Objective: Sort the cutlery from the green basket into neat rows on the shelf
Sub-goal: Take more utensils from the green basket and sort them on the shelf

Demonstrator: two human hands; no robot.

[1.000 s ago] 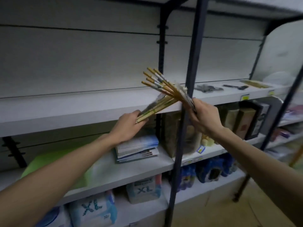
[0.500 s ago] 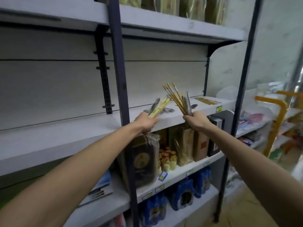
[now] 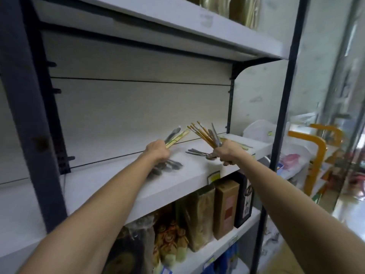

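Observation:
My left hand grips a small bunch of pale wrapped chopsticks and a grey utensil, held just above the white shelf. My right hand grips a fan of brown-handled sticks and metal cutlery that points up and to the left. On the shelf lie grey spoons below my left hand, more metal cutlery between the hands, and pale chopsticks behind my right hand. The green basket is out of view.
A dark upright post stands at the left and another post at the right. Boxes and bags fill the shelf below. An upper shelf hangs overhead. Yellow racks stand at the right.
The view has swung right and closer to the shelf. Both hands have moved forward over the shelf with their bundles, the left one lower, near the spoons.

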